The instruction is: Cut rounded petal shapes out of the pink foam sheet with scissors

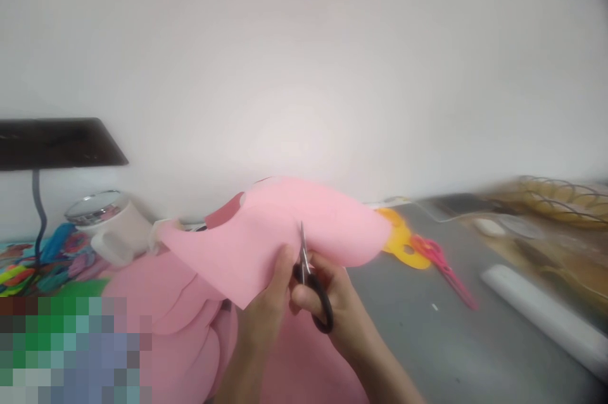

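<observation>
A large sheet of pink paper [294, 208] with a curved edge is held up in front of me, its lower left corner pointed. My left hand [273, 293] grips it near the middle of its lower edge, thumb on top. In my right hand [330, 290] is a pair of scissors [319, 303] with black handles, fingers through the loops. The blades point away from me and lie at the paper, close to my left thumb. Below on the left, several rounded pink paper pieces [190, 309] overlap in a pile.
A white mug [118, 233] with a shiny round lid stands at the left beside colourful items [61, 258]. On the grey table [403, 340] lie a yellow cut-out shape [403, 242], pink scissors [446, 271] and a long white bar [546, 321]. A wire basket [565, 201] sits far right.
</observation>
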`<state>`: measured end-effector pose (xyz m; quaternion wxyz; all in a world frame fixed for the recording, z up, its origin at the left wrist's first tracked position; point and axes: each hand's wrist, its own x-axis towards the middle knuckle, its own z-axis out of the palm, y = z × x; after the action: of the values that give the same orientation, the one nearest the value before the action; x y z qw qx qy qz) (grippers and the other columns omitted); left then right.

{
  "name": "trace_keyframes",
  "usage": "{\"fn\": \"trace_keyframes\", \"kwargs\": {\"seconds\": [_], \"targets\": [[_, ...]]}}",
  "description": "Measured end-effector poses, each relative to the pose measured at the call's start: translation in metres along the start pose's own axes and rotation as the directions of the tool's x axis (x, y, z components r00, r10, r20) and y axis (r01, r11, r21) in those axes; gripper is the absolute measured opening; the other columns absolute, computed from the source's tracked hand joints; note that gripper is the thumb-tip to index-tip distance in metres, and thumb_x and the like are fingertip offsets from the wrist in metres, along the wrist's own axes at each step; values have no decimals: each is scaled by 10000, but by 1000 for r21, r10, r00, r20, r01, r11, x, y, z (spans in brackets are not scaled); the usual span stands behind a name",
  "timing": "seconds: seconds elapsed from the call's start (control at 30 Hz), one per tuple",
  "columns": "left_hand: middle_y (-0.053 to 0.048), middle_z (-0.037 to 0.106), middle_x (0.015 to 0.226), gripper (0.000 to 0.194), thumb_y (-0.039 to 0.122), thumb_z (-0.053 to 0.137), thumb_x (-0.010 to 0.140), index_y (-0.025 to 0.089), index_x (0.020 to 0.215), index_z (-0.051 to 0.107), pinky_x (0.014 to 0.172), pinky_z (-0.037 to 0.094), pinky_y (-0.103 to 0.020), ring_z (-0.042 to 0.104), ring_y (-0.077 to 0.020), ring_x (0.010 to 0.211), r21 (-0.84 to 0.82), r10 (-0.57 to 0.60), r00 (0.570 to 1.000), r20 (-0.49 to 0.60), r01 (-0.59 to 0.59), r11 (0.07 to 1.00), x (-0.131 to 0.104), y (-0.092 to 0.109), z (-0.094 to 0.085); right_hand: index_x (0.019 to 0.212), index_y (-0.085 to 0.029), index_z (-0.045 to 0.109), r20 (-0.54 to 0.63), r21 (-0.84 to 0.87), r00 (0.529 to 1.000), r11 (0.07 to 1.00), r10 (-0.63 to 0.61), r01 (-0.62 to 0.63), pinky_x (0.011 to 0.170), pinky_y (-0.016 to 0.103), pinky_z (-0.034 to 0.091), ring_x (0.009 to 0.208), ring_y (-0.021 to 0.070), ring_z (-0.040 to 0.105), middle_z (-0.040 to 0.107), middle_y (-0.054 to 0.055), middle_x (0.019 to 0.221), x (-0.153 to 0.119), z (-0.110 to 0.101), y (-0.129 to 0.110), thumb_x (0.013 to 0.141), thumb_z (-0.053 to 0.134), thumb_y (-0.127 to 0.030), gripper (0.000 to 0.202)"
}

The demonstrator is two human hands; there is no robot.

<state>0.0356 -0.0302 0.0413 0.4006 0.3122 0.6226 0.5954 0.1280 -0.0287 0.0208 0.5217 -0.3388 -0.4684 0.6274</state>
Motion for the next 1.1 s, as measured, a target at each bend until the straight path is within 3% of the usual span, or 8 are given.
{"fn": "trace_keyframes", "kwargs": {"seconds": [0.13,0.23,0.33,0.47,0.57,0.67,0.87,1.1], "targets": [[5,503,443,400,483,759,636,231,433,523,473,482,-297,575,-185,501,64,-58,998,30,56,996,4,6,-5,710,-195,570,-9,-11,1000,1000,16,-17,494,241,375,513,107,441,512,-45,587,1,0,1,605,833,-460,388],[28,442,396,420,464,749,643,230,415,485,352,360,-272,467,-139,392,-15,-7,996,85,9,1000,4,7,-5,720,-198,571,-18,-21,999,999,36,-36,499,246,381,513,113,452,513,-46,581,0,2,0,605,835,-459,388],[35,465,417,381,472,764,624,213,463,536,356,361,-266,463,-127,396,-95,6,999,48,-2,995,2,6,-2,794,-194,590,-9,-16,998,998,65,-66,519,264,394,530,129,467,532,-39,583,-1,4,-1,583,848,-480,439],[-34,656,643,328,491,773,610,184,635,659,615,530,-310,649,-212,676,-74,-3,999,-38,0,997,1,3,1,843,-183,597,10,21,999,999,40,-40,544,268,382,561,130,435,521,-40,597,0,5,-1,558,862,-512,509],[-73,714,902,314,426,790,604,183,779,696,883,516,-382,658,-276,965,-79,54,996,-65,-59,995,3,1,1,778,-188,579,9,33,1000,999,1,-1,542,257,370,589,129,422,501,-38,625,1,4,-1,549,867,-521,497],[-79,718,918,316,402,805,588,180,782,691,947,492,-410,655,-294,1002,-66,68,996,-49,-71,995,4,1,0,729,-194,560,5,18,1000,1000,-12,12,533,251,365,593,128,420,487,-38,638,1,4,-1,545,865,-534,492],[-61,723,919,288,401,780,614,192,793,696,906,508,-374,664,-270,975,-45,45,997,-63,-48,998,1,5,0,752,-198,568,19,-3,1000,1000,3,-3,534,260,344,581,130,404,507,-33,622,1,2,1,558,845,-566,500],[4,575,504,264,461,740,646,211,634,657,551,516,-308,631,-216,587,-8,35,999,11,-35,999,-1,8,-2,751,-199,565,35,16,999,1000,16,-17,520,258,349,546,124,413,502,-37,597,1,1,2,569,844,-536,474]]}}
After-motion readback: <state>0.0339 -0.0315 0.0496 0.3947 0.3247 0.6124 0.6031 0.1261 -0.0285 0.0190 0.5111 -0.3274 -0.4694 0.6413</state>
